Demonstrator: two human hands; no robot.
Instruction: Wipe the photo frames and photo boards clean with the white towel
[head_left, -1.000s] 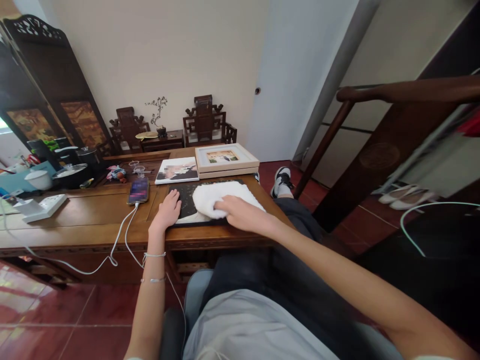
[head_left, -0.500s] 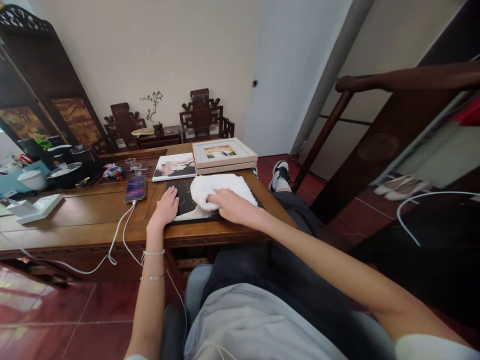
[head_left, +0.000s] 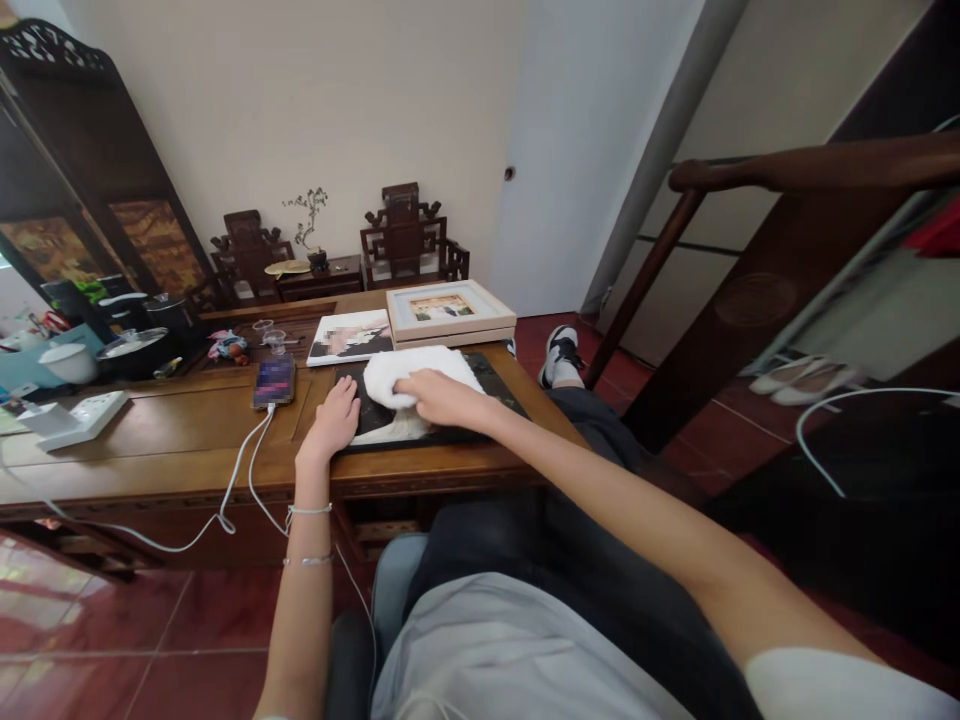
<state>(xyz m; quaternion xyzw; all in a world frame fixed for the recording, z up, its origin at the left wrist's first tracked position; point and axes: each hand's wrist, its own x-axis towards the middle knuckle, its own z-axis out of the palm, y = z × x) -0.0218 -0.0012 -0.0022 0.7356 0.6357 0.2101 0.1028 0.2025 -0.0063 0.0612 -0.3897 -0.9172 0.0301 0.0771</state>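
Note:
A dark flat picture panel [head_left: 499, 385] with a pale shape along its near edge lies at the front of the wooden table [head_left: 187, 430]. On top of it rests a fluffy white cloth [head_left: 420, 362]. My right hand [head_left: 439, 398] grips the cloth near its front edge, fingers partly sunk in the pile. At the panel's left edge, my left hand [head_left: 337, 415] lies flat with its fingers stretched out. The cloth hides the middle of the panel.
Behind the panel are a flat photo print [head_left: 349, 337] and stacked pale frames [head_left: 450, 308]. To the left lie a phone [head_left: 274, 382] with a white cable [head_left: 244, 460] and a power strip [head_left: 86, 418]. A wooden chair rail [head_left: 810, 165] stands at right.
My right hand has slid the white cloth leftward over the panel, baring more of its right side. My left hand stays in place at the left edge.

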